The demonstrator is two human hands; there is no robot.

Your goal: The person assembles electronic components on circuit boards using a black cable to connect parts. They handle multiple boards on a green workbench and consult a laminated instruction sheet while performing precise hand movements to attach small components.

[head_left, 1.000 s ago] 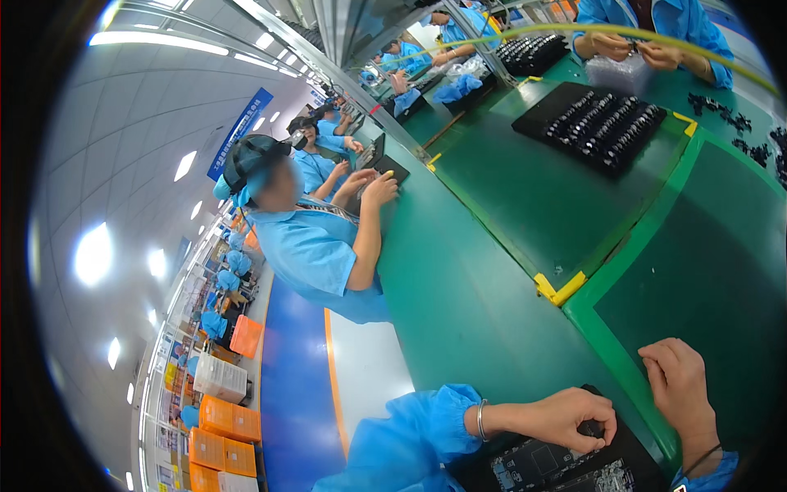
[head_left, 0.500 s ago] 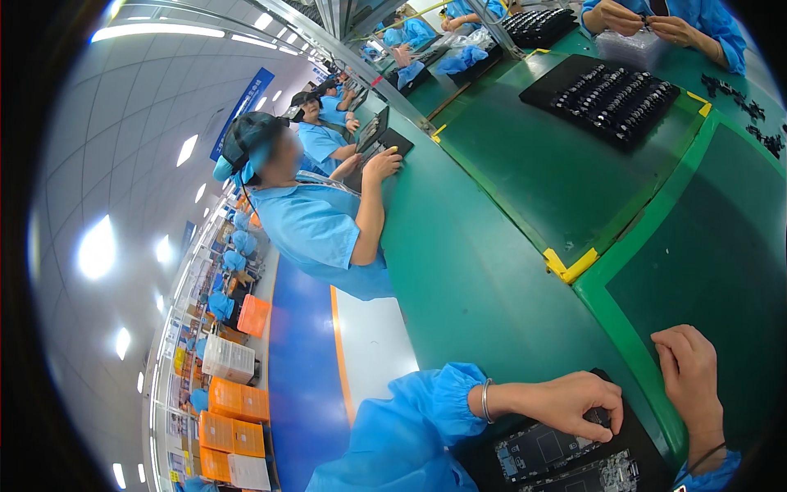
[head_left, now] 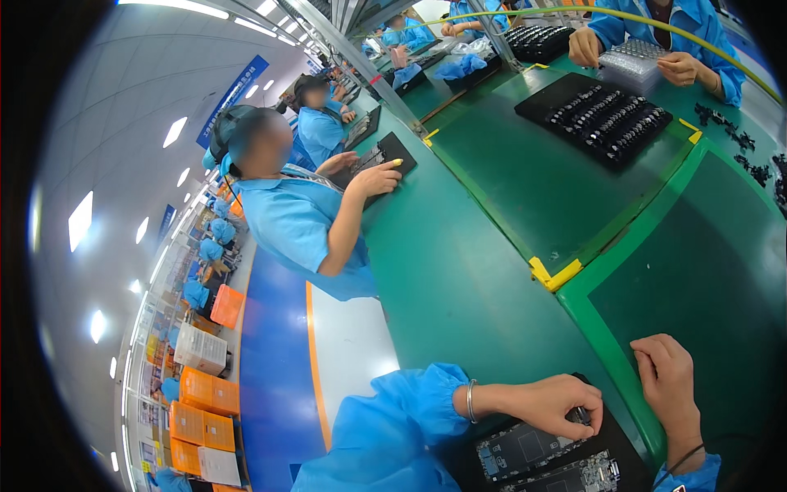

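My left hand [head_left: 549,403], with a metal bangle at its wrist, reaches over a long dark circuit board [head_left: 520,449]. Its thumb and fingers close around a small black part [head_left: 580,416] at the board's far end; the exact kind is partly hidden. A second circuit board [head_left: 574,476] lies alongside, nearer to me. Both boards sit on a black tray [head_left: 623,459]. My right hand [head_left: 670,385] rests on the green-edged mat to the right of the tray, fingers loosely bent and nothing in them. A dark cord circles that wrist.
A black tray of small parts [head_left: 607,123] lies farther along the green table [head_left: 459,271]. Loose black parts [head_left: 725,127] are at the far right. A co-worker [head_left: 287,197] sits left with another tray; one across handles bubble wrap [head_left: 631,66]. A metal post [head_left: 361,66] rises between.
The view has shifted slightly. Both my hands keep nearly the same pose, the left still at the board's end. The co-worker across has lowered both hands to the bubble wrap.
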